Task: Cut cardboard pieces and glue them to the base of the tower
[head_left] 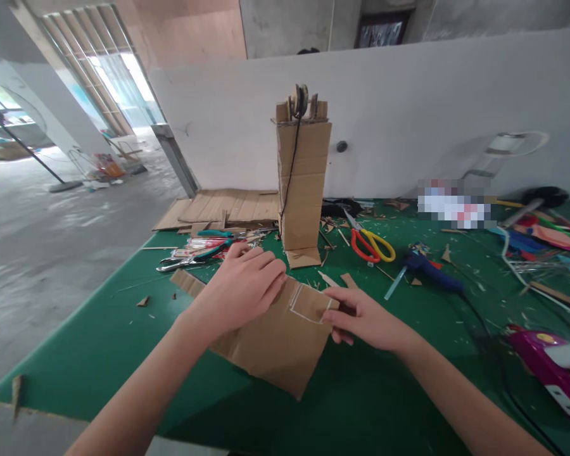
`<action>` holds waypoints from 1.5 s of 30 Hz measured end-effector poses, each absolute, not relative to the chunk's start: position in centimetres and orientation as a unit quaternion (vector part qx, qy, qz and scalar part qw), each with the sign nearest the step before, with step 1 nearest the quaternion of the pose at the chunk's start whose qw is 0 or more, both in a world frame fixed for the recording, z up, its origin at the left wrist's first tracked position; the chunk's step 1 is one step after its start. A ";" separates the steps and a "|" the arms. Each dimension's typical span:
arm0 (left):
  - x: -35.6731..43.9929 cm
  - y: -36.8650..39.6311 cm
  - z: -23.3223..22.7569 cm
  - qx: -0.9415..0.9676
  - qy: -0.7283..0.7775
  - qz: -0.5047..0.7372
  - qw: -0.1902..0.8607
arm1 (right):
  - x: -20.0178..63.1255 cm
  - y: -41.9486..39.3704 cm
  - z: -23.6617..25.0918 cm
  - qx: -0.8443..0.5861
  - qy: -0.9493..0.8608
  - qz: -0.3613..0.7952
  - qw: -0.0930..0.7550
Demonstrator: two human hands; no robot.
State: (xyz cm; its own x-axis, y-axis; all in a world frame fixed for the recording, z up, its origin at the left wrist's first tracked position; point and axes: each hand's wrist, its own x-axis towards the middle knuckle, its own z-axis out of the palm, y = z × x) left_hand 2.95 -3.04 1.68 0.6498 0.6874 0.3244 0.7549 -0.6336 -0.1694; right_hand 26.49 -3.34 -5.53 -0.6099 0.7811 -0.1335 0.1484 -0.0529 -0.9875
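**Cardboard sheet pinned flat under both hands, near edge of worktop**

Cardboard sheet [275,345] lies flat on the green worktop [99,342], close to the near edge and roughly centred between the two forearms. Its long axis runs diagonally: one narrow end points far-left, toward the pliers, and the broad end points near-right, toward the person.

Left hand [240,288] rests palm-down on the far-left half of the sheet, fingers [266,269] spread and laid flat, pressing, not curled round anything. Right hand [365,316] sits at the sheet's right edge, fingers extended leftward; the fingertips touch a small rectangular flap [308,304] outlined in a pale line on the upper face of the sheet. Whether the thumb pinches the flap from below cannot be told. The flap lies between the two hands, touching the right fingertips and just beside the left ones, so the right hand is the nearer.

Just beyond the sheet stands a tall cardboard tower [303,183], upright, with a dark cord running down its face and a small wheel-like part at the top. Left of the tower's foot: pliers [194,253] among small tools. Right of it: red-and-yellow scissors [373,244], then a blue glue gun [430,269]. Flat corrugated cardboard panels [223,209] lie at the far edge against a white partition wall [408,107]. Scraps litter the worktop.
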 end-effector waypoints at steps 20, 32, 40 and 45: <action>0.5 -5.9 -2.9 -0.525 -0.458 -0.498 -0.516 | 25.2 -4.6 -6.1 -0.198 -0.510 0.715 0.435; 0.2 1.7 -1.0 -0.598 -0.427 -0.424 -0.529 | 27.1 -2.6 -5.8 -0.341 -0.484 0.626 0.507; 3.9 1.2 -4.9 -0.345 -0.389 -0.581 -0.626 | 30.1 -1.3 -4.9 -0.448 -0.686 0.467 0.332; 3.4 0.7 -3.9 -0.302 -0.404 -0.596 -0.625 | 34.2 3.8 -3.4 -0.688 -0.681 0.100 0.231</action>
State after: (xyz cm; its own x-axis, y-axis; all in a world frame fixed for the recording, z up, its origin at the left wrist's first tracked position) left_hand 3.43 0.72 -3.94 -0.0373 0.9888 -0.1447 -0.5001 0.1069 0.8593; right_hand 34.17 3.80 -3.43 0.0530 0.9827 0.1772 0.8907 0.0337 -0.4534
